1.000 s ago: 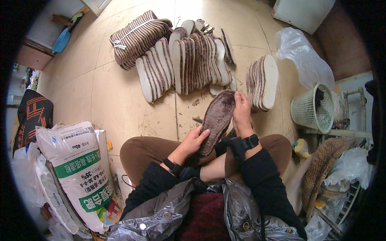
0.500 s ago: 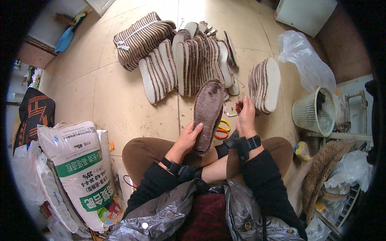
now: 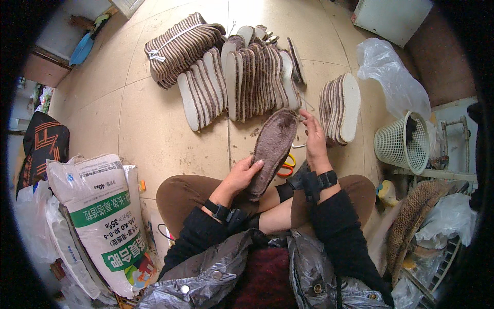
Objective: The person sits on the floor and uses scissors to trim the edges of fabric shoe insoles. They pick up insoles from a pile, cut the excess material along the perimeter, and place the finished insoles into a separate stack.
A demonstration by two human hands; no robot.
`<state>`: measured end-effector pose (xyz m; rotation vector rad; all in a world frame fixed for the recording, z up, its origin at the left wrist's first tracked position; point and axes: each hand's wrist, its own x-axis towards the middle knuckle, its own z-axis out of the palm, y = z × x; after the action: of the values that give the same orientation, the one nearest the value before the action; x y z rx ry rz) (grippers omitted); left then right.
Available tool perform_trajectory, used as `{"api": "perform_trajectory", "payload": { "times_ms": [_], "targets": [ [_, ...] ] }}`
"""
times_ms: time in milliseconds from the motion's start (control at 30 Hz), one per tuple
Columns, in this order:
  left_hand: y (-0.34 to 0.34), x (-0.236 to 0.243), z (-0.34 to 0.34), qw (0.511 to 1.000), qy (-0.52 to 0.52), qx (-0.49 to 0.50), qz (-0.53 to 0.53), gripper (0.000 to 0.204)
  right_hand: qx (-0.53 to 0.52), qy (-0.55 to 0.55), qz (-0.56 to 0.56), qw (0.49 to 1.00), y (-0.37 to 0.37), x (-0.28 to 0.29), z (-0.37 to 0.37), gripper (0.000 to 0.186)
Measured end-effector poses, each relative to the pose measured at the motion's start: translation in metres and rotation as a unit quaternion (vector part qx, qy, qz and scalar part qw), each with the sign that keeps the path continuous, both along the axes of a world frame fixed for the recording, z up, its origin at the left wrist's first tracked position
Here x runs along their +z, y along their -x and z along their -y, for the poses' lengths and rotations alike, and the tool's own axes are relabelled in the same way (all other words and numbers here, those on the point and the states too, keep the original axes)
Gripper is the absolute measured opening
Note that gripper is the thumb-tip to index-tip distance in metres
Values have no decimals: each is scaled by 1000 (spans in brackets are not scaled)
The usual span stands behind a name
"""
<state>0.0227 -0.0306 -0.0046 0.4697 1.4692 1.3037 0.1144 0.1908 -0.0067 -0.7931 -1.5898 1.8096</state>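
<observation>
A fuzzy brown insole [image 3: 274,149] lies tilted in my left hand [image 3: 242,177], which is closed on its left edge near the heel, thumb on top. The toe points up and to the right. At that toe end, the fingers of my right hand [image 3: 315,136] are drawn together by the edge; what they pinch there is too small to make out. Scissors with red and yellow handles [image 3: 289,166] lie on the floor behind the insole, partly hidden. Beyond them stand rows of upright insoles [image 3: 257,85], pale on one face and brown on the other.
A tied bundle of insoles [image 3: 180,49] lies at the far left, and a smaller stack [image 3: 339,108] stands to the right. A pale plastic basket [image 3: 401,144] and a clear plastic bag [image 3: 391,77] are further right. A large printed sack [image 3: 98,206] leans on my left.
The insole has tilted to the right, its toe now beside my right hand. My right hand has moved up slightly, with its fingertips now at the toe edge.
</observation>
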Motion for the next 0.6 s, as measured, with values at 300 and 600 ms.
{"api": "perform_trajectory", "payload": {
  "times_ms": [300, 600],
  "targets": [
    [-5, -6, -2, 998, -34, -31, -37, 31, -12, -179, 109, 978, 4, 2, 1, 26],
    [-3, -4, -1, 999, -38, -8, -20, 32, -23, -62, 66, 996, 3, 10, 6, 26]
  ]
}}
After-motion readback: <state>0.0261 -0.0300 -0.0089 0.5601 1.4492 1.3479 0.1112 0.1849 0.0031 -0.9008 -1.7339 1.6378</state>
